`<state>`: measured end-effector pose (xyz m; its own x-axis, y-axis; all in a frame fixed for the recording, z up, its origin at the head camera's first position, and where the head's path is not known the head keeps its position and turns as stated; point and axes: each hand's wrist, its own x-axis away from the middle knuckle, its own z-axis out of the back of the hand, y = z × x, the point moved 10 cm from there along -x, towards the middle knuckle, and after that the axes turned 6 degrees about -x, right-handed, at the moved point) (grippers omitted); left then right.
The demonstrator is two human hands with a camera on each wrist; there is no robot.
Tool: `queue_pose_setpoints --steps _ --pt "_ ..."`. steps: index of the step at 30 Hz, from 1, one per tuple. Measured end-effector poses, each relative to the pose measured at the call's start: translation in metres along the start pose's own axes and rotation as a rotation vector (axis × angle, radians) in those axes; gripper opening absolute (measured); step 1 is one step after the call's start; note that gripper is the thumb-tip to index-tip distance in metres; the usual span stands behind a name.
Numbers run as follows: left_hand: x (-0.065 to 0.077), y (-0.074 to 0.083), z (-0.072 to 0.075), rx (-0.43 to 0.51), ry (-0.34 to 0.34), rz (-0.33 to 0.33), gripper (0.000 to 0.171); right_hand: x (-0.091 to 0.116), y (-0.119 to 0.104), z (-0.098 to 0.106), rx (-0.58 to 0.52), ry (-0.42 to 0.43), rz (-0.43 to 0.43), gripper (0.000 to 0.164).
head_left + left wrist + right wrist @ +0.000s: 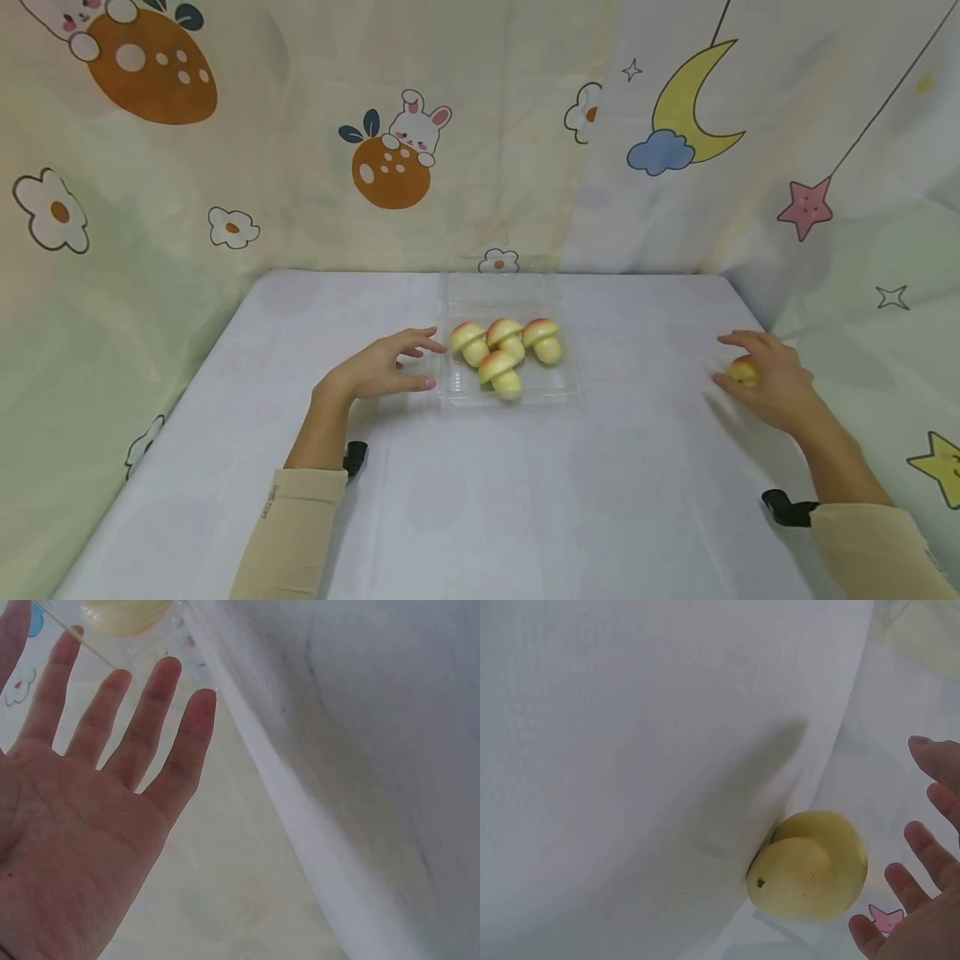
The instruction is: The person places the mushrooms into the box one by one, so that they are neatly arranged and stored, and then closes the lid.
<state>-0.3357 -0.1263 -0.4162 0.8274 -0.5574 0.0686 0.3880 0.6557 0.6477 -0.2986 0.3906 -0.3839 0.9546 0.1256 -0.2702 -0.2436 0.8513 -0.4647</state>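
Note:
A clear plastic box, its see-through lid raised at the back, sits mid-table with several yellow toy mushrooms with reddish cap tops inside. By the box's left side is my left hand, its fingers spread and nothing held; the left wrist view shows the bare palm. Far to the right, my right hand curves loosely around another toy mushroom that lies on the table. In the right wrist view a gap shows between the fingers and that mushroom.
A white cloth covers the table. Behind it and along both sides hangs a printed curtain with rabbits, flowers, a moon and stars. A black wrist mount juts from the right sleeve, another from the left.

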Motion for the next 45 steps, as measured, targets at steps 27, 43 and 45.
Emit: queue_pose_setpoints --steps 27,43,45 --pt "0.001 0.002 -0.002 0.008 -0.004 -0.018 0.059 0.018 0.029 -0.002 -0.042 -0.107 -0.126 0.076" --pt "0.001 0.003 -0.001 0.015 -0.009 -0.017 0.058 0.020 0.036 -0.002 0.023 -0.093 -0.116 0.071" --pt "0.001 0.003 0.000 0.013 -0.005 -0.018 0.058 0.020 0.036 0.000 0.032 -0.080 -0.114 0.070"
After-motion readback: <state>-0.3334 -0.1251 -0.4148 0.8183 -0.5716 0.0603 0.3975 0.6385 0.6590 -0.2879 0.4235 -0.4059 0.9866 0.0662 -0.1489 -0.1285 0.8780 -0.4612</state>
